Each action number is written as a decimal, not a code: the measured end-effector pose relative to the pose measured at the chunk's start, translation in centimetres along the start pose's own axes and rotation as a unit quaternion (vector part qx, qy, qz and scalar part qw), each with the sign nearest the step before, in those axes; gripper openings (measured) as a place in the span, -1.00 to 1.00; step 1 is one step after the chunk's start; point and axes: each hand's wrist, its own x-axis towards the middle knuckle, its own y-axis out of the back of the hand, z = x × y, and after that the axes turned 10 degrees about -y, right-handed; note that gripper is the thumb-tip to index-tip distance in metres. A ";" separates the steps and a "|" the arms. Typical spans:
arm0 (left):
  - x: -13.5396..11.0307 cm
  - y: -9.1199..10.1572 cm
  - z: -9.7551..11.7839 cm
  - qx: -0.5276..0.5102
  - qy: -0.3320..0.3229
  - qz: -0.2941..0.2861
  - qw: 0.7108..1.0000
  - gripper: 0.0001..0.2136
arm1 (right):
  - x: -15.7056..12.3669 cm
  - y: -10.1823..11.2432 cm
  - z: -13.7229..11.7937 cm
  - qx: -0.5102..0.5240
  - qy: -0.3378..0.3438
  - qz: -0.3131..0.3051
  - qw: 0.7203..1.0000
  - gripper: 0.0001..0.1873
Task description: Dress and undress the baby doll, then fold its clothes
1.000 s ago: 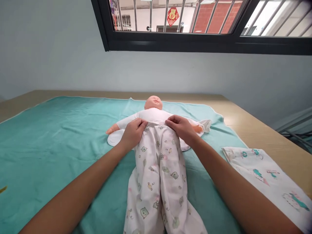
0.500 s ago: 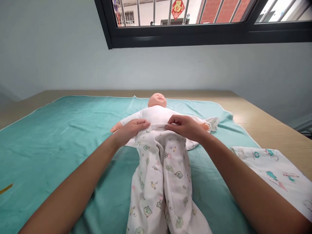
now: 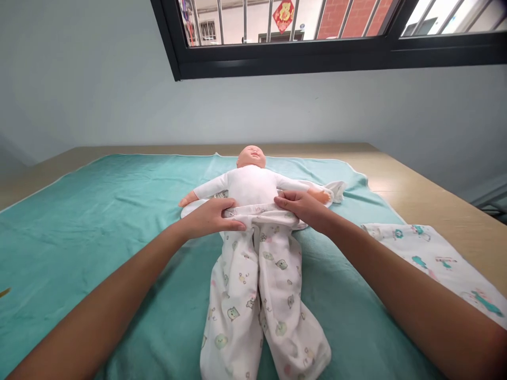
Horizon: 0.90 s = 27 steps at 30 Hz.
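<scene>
A baby doll (image 3: 250, 179) in a white top lies on its back on a teal blanket (image 3: 99, 211), head toward the wall. It wears white trousers (image 3: 257, 285) printed with small animals. My left hand (image 3: 212, 217) pinches the waistband at the doll's left hip as I see it. On the other hip my right hand (image 3: 301, 207) grips the same waistband. The waistband is bunched up between my hands, just below the doll's belly. The doll's legs and feet are hidden inside the trouser legs.
The blanket covers most of a wooden table (image 3: 428, 206). A folded white cloth (image 3: 431, 264) with teal prints lies at the right. A white garment (image 3: 336, 190) sticks out beside the doll's far arm. A grey wall and a barred window (image 3: 317, 26) stand behind.
Both hands have drawn the waistband down from the doll's belly toward the hips, bunching it. More of the white top shows, and the trouser legs have slid toward me.
</scene>
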 end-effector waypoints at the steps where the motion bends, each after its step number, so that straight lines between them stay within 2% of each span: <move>1: -0.6 0.0 -0.1 0.004 -0.004 -0.003 1.000 -0.62 | -0.6 0.0 0.3 -0.012 0.002 0.006 1.000 -0.48; 6: -3.4 -1.1 -1.0 -0.067 0.001 0.023 0.997 -0.63 | -3.9 -0.6 1.8 -0.063 0.049 0.027 0.996 -0.54; 10: -4.2 -3.1 -1.3 -0.090 0.021 0.099 0.991 -0.69 | -5.7 -2.0 3.2 -0.021 0.116 0.115 0.986 -0.68; 12: -4.2 -3.8 -1.2 -0.072 0.024 0.131 0.988 -0.73 | -6.1 -2.8 3.5 0.005 0.101 0.164 0.981 -0.72; 14: -4.1 -4.1 -1.0 -0.061 0.022 0.142 0.988 -0.73 | -6.2 -3.4 3.6 0.032 0.070 0.185 0.980 -0.73; 17: -4.0 -4.1 -0.9 -0.065 0.016 0.133 0.989 -0.68 | -6.2 -3.6 3.4 0.065 0.048 0.162 0.984 -0.71; 22: -4.3 -4.0 -1.3 -0.128 -0.025 0.110 0.985 -0.61 | -6.3 -3.4 3.3 0.059 0.039 0.060 0.996 -0.66; 27: -4.3 -3.9 -2.2 -0.256 0.044 0.042 0.965 -0.53 | -6.2 -3.3 3.0 0.072 0.034 -0.018 0.997 -0.57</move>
